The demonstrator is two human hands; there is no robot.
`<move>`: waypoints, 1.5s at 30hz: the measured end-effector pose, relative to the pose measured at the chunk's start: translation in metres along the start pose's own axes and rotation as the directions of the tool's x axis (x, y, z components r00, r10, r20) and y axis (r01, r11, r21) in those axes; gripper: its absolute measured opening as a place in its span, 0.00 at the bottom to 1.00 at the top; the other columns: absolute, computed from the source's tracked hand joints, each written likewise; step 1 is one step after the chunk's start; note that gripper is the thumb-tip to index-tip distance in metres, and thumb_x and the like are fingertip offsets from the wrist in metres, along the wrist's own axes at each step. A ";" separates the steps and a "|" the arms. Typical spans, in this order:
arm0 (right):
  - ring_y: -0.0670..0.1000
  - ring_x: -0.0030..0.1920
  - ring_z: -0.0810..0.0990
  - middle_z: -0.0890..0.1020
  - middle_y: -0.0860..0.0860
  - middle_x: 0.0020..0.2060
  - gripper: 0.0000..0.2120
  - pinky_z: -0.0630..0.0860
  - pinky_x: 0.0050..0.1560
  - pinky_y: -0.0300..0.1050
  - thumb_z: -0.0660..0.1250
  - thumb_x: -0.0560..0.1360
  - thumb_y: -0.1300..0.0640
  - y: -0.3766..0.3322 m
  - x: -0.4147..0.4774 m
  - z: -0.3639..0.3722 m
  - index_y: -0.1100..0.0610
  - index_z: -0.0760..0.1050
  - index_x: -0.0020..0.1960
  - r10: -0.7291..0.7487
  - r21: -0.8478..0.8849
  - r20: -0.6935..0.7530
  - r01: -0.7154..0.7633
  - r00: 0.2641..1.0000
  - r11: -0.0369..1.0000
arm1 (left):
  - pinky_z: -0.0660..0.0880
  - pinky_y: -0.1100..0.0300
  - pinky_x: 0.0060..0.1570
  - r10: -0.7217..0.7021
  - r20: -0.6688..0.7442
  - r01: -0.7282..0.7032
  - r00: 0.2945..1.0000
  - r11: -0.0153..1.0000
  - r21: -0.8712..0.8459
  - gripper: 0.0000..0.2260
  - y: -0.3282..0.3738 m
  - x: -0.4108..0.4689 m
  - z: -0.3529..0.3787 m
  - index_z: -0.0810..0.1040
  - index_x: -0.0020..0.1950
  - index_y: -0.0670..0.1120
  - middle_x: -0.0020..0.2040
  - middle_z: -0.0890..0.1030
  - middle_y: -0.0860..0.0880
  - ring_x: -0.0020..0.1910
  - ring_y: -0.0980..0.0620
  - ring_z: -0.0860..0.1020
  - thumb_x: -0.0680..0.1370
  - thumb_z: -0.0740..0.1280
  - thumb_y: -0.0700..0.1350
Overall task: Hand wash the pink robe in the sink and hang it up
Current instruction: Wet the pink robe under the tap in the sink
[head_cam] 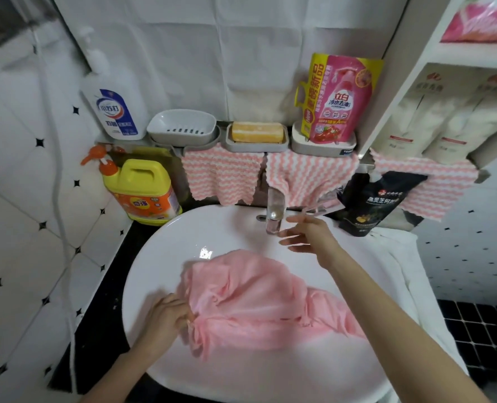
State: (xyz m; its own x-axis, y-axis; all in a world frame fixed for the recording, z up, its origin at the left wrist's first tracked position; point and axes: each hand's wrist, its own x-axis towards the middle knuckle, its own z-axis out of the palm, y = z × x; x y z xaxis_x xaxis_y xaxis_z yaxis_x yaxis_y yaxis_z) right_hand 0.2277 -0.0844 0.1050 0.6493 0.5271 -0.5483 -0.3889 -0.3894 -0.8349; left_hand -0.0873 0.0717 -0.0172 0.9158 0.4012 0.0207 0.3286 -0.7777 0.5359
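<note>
The pink robe [250,301] lies bunched in the white oval sink [165,251], filling its middle and right side. My left hand [167,317] grips the robe's left edge, fingers closed on the fabric. My right hand [308,232] is stretched out over the basin with fingers spread, right beside the chrome tap [274,210] and holding nothing. No water is visible running from the tap.
A ledge behind the sink holds a white bottle [116,112], an empty soap dish [181,129], an orange soap bar [257,132] and a pink refill pouch [340,100]. A yellow detergent jug [142,190] stands at left, a black pouch [372,205] at right. Pink striped cloths [221,175] hang below the ledge.
</note>
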 end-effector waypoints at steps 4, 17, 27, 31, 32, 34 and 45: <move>0.54 0.38 0.77 0.77 0.59 0.47 0.08 0.76 0.39 0.46 0.58 0.76 0.68 0.024 0.025 -0.029 0.62 0.73 0.51 0.178 0.322 -0.346 -0.062 0.921 0.945 | 0.62 0.71 0.38 -0.004 -0.007 0.004 1.000 1.000 0.011 0.15 -0.004 -0.003 0.006 0.73 0.36 0.54 0.33 0.71 0.67 0.38 0.66 0.65 0.58 0.69 0.35; 0.53 0.47 0.79 0.82 0.56 0.51 0.19 0.76 0.52 0.47 0.54 0.74 0.73 0.071 0.024 -0.037 0.57 0.72 0.59 -0.024 0.354 -0.232 0.108 0.972 0.929 | 0.63 0.65 0.38 0.074 -0.214 -0.053 0.974 0.993 0.104 0.07 0.018 -0.008 0.000 0.76 0.31 0.50 0.39 0.70 0.59 0.41 0.59 0.67 0.67 0.60 0.45; 0.54 0.54 0.77 0.78 0.54 0.58 0.14 0.70 0.51 0.41 0.56 0.81 0.60 0.128 0.046 0.045 0.55 0.70 0.65 0.082 -0.675 0.219 0.090 0.972 0.732 | 0.65 0.64 0.39 0.108 -0.161 -0.097 0.981 0.992 0.076 0.04 0.013 -0.023 -0.001 0.73 0.34 0.53 0.35 0.73 0.59 0.39 0.60 0.69 0.67 0.63 0.45; 0.57 0.60 0.76 0.78 0.55 0.61 0.15 0.72 0.58 0.47 0.56 0.81 0.53 0.141 0.039 0.055 0.53 0.72 0.65 0.045 -0.873 0.326 0.282 0.944 0.398 | 0.65 0.66 0.42 0.043 -0.140 -0.035 0.989 0.998 0.059 0.03 0.010 -0.029 0.000 0.74 0.34 0.54 0.35 0.75 0.60 0.40 0.61 0.69 0.66 0.63 0.45; 0.57 0.59 0.77 0.79 0.54 0.59 0.14 0.73 0.57 0.48 0.56 0.80 0.54 0.145 0.038 0.058 0.51 0.72 0.63 0.006 -0.892 0.316 0.295 0.949 0.343 | 0.65 0.66 0.42 0.031 -0.130 -0.023 0.991 0.998 0.066 0.04 0.010 -0.029 0.001 0.75 0.34 0.53 0.34 0.75 0.60 0.40 0.61 0.69 0.66 0.63 0.45; 0.58 0.57 0.78 0.79 0.53 0.57 0.13 0.75 0.54 0.49 0.57 0.77 0.53 0.149 0.036 0.063 0.47 0.72 0.60 -0.015 -0.942 0.286 0.284 0.958 0.179 | 0.64 0.67 0.42 0.012 -0.112 -0.002 0.994 0.996 0.089 0.06 0.011 -0.030 0.000 0.78 0.34 0.52 0.34 0.75 0.60 0.40 0.61 0.69 0.67 0.62 0.45; 0.48 0.26 0.70 0.75 0.50 0.24 0.13 0.64 0.28 0.40 0.78 0.62 0.64 0.090 0.037 -0.016 0.54 0.75 0.30 -0.083 -0.265 -0.164 0.037 0.983 0.964 | 0.67 0.58 0.39 -0.096 -0.353 0.077 0.931 0.995 -0.067 0.01 0.022 -0.012 -0.030 0.71 0.38 0.53 0.40 0.75 0.56 0.38 0.61 0.70 0.70 0.62 0.47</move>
State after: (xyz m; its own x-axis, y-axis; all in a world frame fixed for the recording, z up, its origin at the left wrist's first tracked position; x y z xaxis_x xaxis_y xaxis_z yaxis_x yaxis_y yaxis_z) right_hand 0.2274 -0.1123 0.0105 0.7775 0.4269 -0.4618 -0.1773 -0.5557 -0.8123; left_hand -0.0981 0.0645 0.0194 0.7393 0.6188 0.2657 0.3821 -0.7104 0.5911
